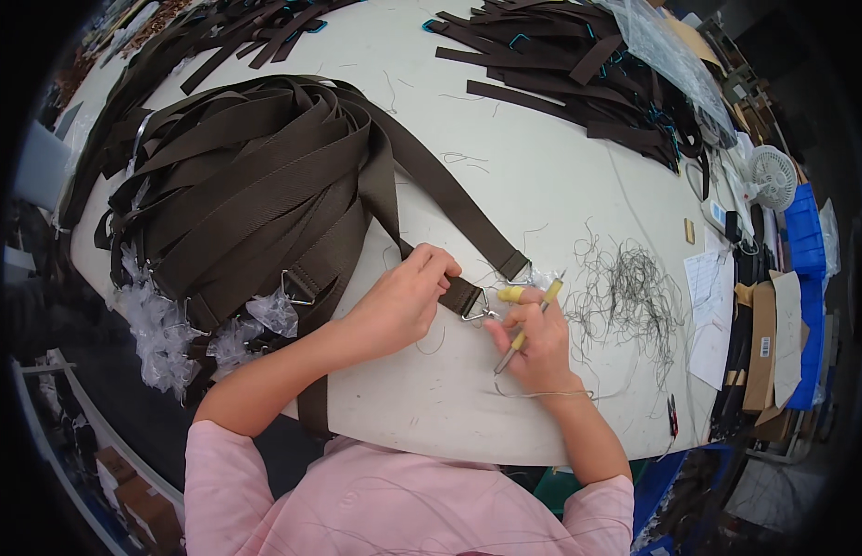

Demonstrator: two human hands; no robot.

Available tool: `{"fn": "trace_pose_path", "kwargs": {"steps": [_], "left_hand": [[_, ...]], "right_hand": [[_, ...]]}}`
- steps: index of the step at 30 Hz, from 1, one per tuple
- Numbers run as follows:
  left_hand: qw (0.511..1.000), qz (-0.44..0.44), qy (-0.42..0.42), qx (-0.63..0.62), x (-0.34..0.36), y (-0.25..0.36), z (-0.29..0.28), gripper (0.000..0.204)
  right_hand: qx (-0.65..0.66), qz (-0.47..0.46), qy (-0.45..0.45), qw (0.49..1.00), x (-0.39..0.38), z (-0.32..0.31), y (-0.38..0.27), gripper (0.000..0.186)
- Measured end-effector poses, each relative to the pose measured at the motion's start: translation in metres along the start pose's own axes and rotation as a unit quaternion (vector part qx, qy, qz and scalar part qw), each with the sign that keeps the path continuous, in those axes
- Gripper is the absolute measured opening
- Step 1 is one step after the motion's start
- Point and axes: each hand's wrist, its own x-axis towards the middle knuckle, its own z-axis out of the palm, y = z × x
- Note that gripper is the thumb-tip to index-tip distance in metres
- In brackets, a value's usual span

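A person in a pink shirt [394,505] bends over a white tabletop [421,408], left hand [408,292] at a dark strap [460,296], right hand [540,350] gripping a slim pen-like tool [552,290], between heaped webbing [255,176] and a tangle of loose threads [632,278].

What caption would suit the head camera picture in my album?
Left hand at a brown strap, right hand holding a slim tool, beside tangled loose threads.

The straps [264,176] are dark brown, the tool [553,290] yellow and grey, surface [431,408] whitish, shirt [394,505] pink, fan [773,178] white.
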Motion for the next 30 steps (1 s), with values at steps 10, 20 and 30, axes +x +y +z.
{"fn": "trace_pose_path", "kwargs": {"steps": [10,20,30], "left_hand": [[0.996,-0.033,-0.081,-0.022,0.0,0.007,-0.01,0.045],[0.987,-0.047,-0.03,-0.15,-0.001,-0.016,-0.001,0.027],[0.99,-0.072,0.012,-0.118,0.007,-0.003,0.002,0.011]], "right_hand": [[0.015,-0.03,-0.185,0.982,0.063,-0.008,0.008,0.031],[0.046,-0.03,-0.19,0.98,0.062,-0.006,0.008,0.031],[0.079,-0.009,0.04,0.996,0.053,0.011,0.006,0.016]]}}
